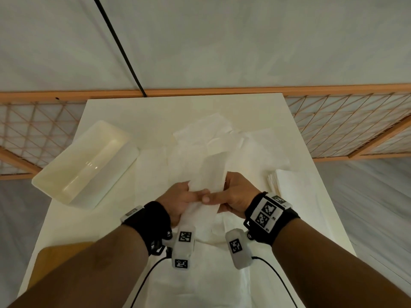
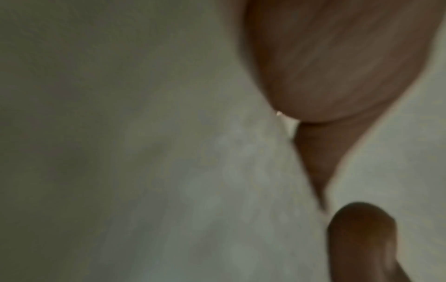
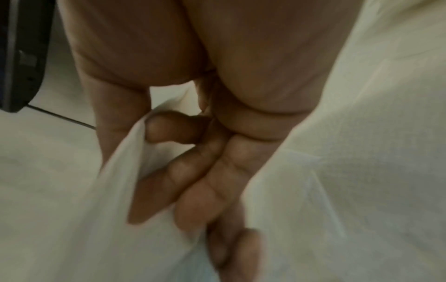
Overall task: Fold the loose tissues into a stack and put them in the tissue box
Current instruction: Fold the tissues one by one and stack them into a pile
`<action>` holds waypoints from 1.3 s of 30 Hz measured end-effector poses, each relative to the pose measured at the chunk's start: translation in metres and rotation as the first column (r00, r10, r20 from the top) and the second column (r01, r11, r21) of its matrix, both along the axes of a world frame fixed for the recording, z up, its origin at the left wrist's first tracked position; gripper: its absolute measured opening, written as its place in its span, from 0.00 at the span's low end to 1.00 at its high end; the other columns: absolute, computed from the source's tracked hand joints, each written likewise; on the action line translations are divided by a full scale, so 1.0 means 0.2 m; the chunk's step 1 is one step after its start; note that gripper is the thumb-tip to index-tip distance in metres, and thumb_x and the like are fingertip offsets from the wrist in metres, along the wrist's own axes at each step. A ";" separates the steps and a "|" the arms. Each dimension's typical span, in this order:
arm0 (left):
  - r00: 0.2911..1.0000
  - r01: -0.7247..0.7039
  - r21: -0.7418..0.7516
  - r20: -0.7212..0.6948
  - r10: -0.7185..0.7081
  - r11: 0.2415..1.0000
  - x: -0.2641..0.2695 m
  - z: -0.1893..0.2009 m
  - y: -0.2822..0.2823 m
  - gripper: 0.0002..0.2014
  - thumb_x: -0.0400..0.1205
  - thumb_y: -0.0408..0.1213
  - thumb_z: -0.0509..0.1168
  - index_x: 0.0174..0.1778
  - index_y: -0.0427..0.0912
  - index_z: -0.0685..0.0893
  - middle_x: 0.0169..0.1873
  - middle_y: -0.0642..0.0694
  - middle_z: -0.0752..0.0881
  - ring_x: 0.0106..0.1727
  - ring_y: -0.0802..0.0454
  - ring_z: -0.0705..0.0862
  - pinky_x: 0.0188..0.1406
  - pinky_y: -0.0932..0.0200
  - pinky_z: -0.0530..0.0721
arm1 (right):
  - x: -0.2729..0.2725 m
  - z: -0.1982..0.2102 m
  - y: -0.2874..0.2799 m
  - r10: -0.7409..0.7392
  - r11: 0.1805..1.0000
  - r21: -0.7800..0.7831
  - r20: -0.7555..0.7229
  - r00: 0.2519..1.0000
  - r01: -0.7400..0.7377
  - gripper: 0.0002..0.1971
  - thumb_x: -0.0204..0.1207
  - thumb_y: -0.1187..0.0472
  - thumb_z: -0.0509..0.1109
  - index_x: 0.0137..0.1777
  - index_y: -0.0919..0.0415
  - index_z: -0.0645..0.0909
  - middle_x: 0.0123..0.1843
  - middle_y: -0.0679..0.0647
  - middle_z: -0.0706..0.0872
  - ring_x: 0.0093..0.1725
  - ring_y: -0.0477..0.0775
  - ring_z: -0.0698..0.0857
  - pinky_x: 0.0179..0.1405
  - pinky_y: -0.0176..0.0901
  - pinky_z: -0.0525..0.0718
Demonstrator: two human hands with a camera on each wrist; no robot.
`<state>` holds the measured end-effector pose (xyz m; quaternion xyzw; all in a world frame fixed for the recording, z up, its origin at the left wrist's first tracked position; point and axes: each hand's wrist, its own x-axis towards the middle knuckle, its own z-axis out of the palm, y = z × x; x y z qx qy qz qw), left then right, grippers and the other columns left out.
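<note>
Both hands hold one long white tissue (image 1: 213, 172) above the middle of the table. My left hand (image 1: 182, 200) grips its left edge and my right hand (image 1: 231, 196) pinches its right edge, thumbs meeting on top. In the right wrist view the fingers (image 3: 193, 175) curl round a fold of the tissue (image 3: 115, 181). The left wrist view is blurred, filled by tissue (image 2: 169, 171) and a bit of palm. Loose tissues (image 1: 222, 134) lie spread beyond the hands. A folded stack (image 1: 282, 181) sits to the right. The empty cream tissue box (image 1: 84, 161) stands at the left.
The white table (image 1: 106, 112) is narrow, with edges near on both sides. An orange lattice rail (image 1: 333, 121) runs behind it. A black cable (image 1: 120, 47) slants down the wall at the back. Wrist-camera cables trail near my forearms.
</note>
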<state>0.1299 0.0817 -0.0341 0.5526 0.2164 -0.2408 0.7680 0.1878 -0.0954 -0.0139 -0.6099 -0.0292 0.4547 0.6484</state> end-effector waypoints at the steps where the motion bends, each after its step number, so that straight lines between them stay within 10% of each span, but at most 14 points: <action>1: 0.999 -0.031 0.066 0.031 0.029 0.997 0.00 0.00 0.01 0.19 0.76 0.33 0.77 0.63 0.32 0.87 0.54 0.32 0.92 0.53 0.35 0.92 0.49 0.45 0.91 | 0.00 0.01 -0.01 0.039 0.993 -0.109 0.042 0.998 -0.034 0.27 0.66 0.60 0.88 0.63 0.66 0.85 0.54 0.66 0.93 0.53 0.66 0.93 0.52 0.60 0.92; 5: 0.960 0.195 0.402 0.106 -0.257 0.894 0.02 0.03 0.09 0.15 0.75 0.34 0.81 0.57 0.40 0.90 0.51 0.42 0.94 0.55 0.40 0.92 0.56 0.47 0.90 | 0.07 0.00 -0.04 -0.183 0.845 -0.472 0.188 0.965 0.252 0.32 0.76 0.28 0.68 0.50 0.60 0.86 0.43 0.60 0.92 0.41 0.63 0.92 0.46 0.56 0.91; 9: 0.578 0.690 0.607 -0.133 -0.805 0.395 -0.08 0.13 0.04 0.09 0.75 0.42 0.82 0.47 0.52 0.90 0.43 0.57 0.93 0.43 0.60 0.90 0.43 0.65 0.87 | 0.17 -0.04 -0.07 -0.426 0.713 -0.477 0.286 0.858 0.513 0.30 0.80 0.30 0.64 0.47 0.62 0.83 0.44 0.60 0.91 0.39 0.63 0.89 0.45 0.57 0.90; 12: 0.399 0.819 0.518 -0.206 -0.894 0.246 -0.18 0.13 -0.02 0.09 0.75 0.45 0.81 0.49 0.51 0.92 0.45 0.56 0.94 0.41 0.62 0.90 0.43 0.67 0.85 | 0.21 -0.07 -0.03 -0.219 0.688 -0.580 0.407 0.887 0.436 0.19 0.74 0.40 0.76 0.42 0.57 0.81 0.42 0.57 0.91 0.43 0.62 0.91 0.48 0.56 0.92; 18: 0.364 0.719 0.694 -0.360 -0.859 0.013 -0.27 -0.02 -0.07 0.18 0.76 0.46 0.81 0.56 0.44 0.85 0.54 0.45 0.88 0.49 0.49 0.84 0.43 0.59 0.78 | 0.19 -0.12 0.10 0.100 0.580 -0.756 0.436 0.894 0.303 0.15 0.74 0.47 0.79 0.51 0.55 0.81 0.52 0.52 0.87 0.57 0.58 0.86 0.50 0.44 0.82; 22: 0.485 0.645 0.760 -0.330 -0.810 0.077 -0.31 -0.11 -0.05 0.19 0.75 0.50 0.81 0.49 0.44 0.81 0.48 0.46 0.89 0.49 0.43 0.86 0.48 0.49 0.84 | 0.16 -0.17 0.17 0.284 0.486 -0.851 0.370 0.884 0.200 0.34 0.72 0.37 0.79 0.69 0.59 0.79 0.65 0.56 0.85 0.65 0.62 0.84 0.59 0.49 0.83; 25: 0.591 0.555 0.824 -0.291 -0.752 0.118 -0.28 -0.08 -0.01 0.23 0.72 0.61 0.78 0.48 0.48 0.79 0.43 0.50 0.87 0.44 0.47 0.85 0.46 0.48 0.85 | 0.16 -0.18 0.21 0.289 0.488 -0.855 0.348 0.892 0.175 0.26 0.73 0.45 0.82 0.64 0.61 0.82 0.62 0.58 0.87 0.61 0.62 0.86 0.57 0.48 0.86; 30: 0.974 0.132 0.849 -0.017 -0.224 0.512 -0.08 -0.07 0.13 0.13 0.79 0.52 0.75 0.45 0.48 0.83 0.40 0.53 0.84 0.42 0.53 0.82 0.35 0.64 0.75 | 0.17 -0.16 0.23 0.196 0.594 -0.785 0.354 0.915 0.176 0.07 0.75 0.56 0.79 0.38 0.54 0.85 0.46 0.52 0.91 0.53 0.58 0.89 0.55 0.48 0.89; 34: 1.000 0.021 0.826 -0.014 -0.018 0.563 0.05 -0.10 0.14 0.21 0.79 0.52 0.76 0.61 0.44 0.81 0.51 0.49 0.86 0.54 0.48 0.85 0.52 0.57 0.81 | 0.20 -0.15 0.21 0.162 0.575 -0.772 0.433 0.887 0.273 0.09 0.75 0.53 0.78 0.50 0.56 0.84 0.52 0.52 0.87 0.56 0.58 0.87 0.55 0.49 0.87; 39: 0.995 0.092 0.845 -0.093 -0.025 0.526 0.15 -0.15 0.08 0.31 0.77 0.55 0.77 0.70 0.42 0.78 0.60 0.44 0.86 0.62 0.44 0.85 0.61 0.52 0.84 | 0.30 -0.16 0.06 0.139 0.326 -0.865 0.443 0.886 0.382 0.38 0.77 0.45 0.76 0.78 0.65 0.65 0.75 0.62 0.74 0.73 0.68 0.77 0.73 0.58 0.78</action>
